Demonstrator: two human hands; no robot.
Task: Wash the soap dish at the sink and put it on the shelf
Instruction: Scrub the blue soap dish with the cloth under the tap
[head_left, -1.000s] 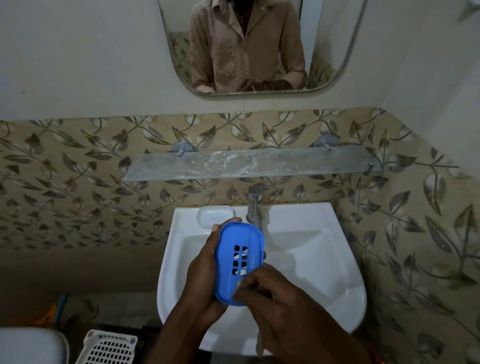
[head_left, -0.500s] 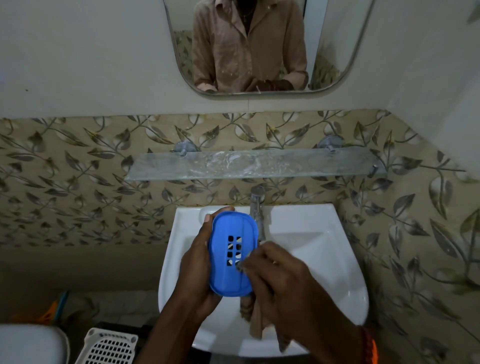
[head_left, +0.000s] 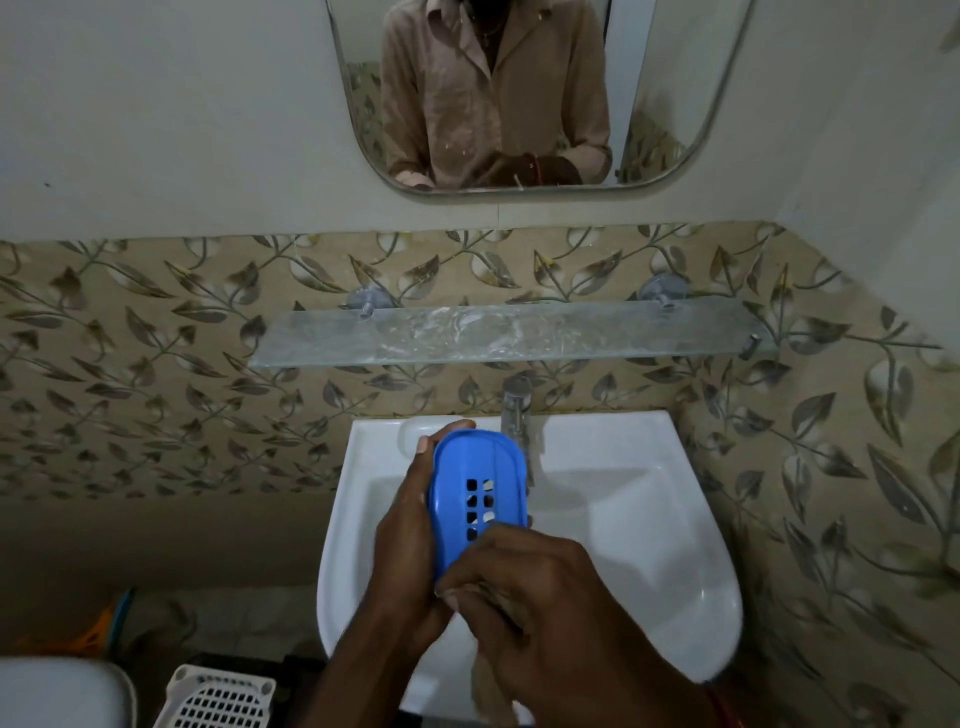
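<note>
The blue soap dish (head_left: 480, 499) is held up on edge over the white sink (head_left: 649, 519), just in front of the metal tap (head_left: 515, 415), its slotted bottom with a grid of small square holes facing the camera. The left hand (head_left: 410, 540) grips it along its left side, fingers wrapped behind and fingertips showing over the top rim. The right hand (head_left: 535, 592) covers the dish's lower end, fingers curled against it; whether it pinches the dish or something else there I cannot tell (a blurred pale streak hangs below the hand). The sink bowl shows nothing in it. Above, the glass shelf (head_left: 509, 335) on the leaf-patterned tiles carries only whitish smears. A mirror (head_left: 665, 93) hangs above. A white perforated basket (head_left: 218, 696) sits at lower left, contents unseen
</note>
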